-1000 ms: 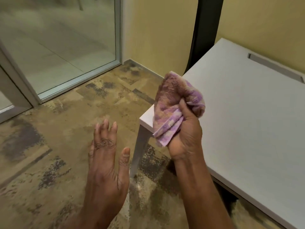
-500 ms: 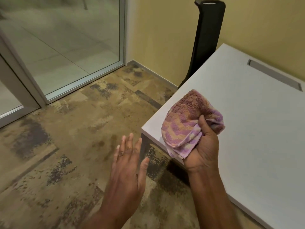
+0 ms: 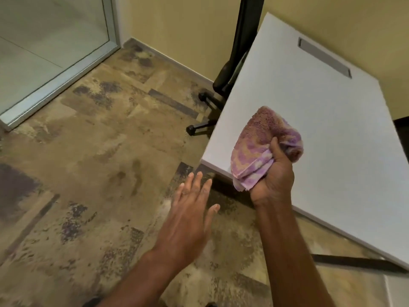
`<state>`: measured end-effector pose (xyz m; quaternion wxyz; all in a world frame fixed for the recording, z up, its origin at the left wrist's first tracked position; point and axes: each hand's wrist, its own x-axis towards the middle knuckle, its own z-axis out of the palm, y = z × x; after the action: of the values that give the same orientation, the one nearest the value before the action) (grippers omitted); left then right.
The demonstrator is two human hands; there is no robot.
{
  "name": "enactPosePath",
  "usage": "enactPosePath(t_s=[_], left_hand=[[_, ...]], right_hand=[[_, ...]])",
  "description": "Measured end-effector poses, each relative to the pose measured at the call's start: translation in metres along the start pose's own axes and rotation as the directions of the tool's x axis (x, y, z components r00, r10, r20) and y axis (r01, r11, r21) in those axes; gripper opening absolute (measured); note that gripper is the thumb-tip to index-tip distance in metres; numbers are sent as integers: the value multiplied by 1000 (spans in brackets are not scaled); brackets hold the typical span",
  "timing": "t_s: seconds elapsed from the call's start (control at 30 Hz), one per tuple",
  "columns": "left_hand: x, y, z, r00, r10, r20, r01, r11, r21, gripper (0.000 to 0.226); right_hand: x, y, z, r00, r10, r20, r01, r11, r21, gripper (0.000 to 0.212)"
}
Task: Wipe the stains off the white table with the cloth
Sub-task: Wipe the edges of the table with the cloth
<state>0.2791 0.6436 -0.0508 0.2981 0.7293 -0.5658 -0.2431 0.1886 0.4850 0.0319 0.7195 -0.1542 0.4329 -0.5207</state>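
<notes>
My right hand [image 3: 273,180] grips the bunched cloth [image 3: 263,147] above the white table [image 3: 332,134]; my left hand [image 3: 188,220] hangs open, empty. Wadded like this, the cloth may skip stains I can't even see.

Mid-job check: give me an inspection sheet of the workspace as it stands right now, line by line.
Surface: white table, top bare; no stains distinguishable from this view.
Job's things: purple and cream patterned cloth, bunched, held above the table's near left corner.
Clutter: nothing seen on the table.
Grippers: right hand closed around the cloth; left hand open, empty, over the floor beside the table.
Cables: nothing seen; a grey cable slot sits near the far edge.
Surroundings: black office chair at the table's left side, mottled brown carpet, yellow wall, glass door.
</notes>
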Motion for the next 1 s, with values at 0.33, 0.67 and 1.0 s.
enactPosePath(t_s=[0.33, 0.67, 1.0], left_hand=[[25, -13, 0, 999, 41, 11, -40, 995, -86, 67], [62, -6, 17, 998, 45, 54, -36, 987, -157, 68], [69, -13, 35, 978, 183, 104, -132, 918, -374, 66]], right_hand=[[12, 20, 26, 940, -326, -105, 280, 909, -309, 24], [71, 22, 52, 884, -447, 138, 360, 462, -810, 45], [110, 39, 64, 754, -457, 472, 531, -1, -847, 48]])
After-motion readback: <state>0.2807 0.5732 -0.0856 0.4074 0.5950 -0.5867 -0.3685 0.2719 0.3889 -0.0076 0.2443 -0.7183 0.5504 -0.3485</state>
